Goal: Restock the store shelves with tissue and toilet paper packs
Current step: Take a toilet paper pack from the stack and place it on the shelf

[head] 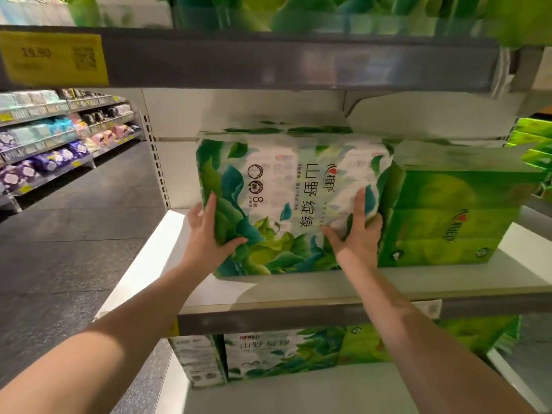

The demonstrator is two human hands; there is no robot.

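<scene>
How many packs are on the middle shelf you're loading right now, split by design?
Leaf-print white and green pack, gripped by the left hand and right hand: 1
Solid green pack beside it: 1
Total: 2

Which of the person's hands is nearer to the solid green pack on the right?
Right. The right hand grips the leaf-print pack right beside the green pack; the left hand holds its far side.

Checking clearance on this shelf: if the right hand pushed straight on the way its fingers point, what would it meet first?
The right hand already grips the leaf-print tissue pack; behind that, probably the shelf's white back panel, though depth is unclear.
</scene>
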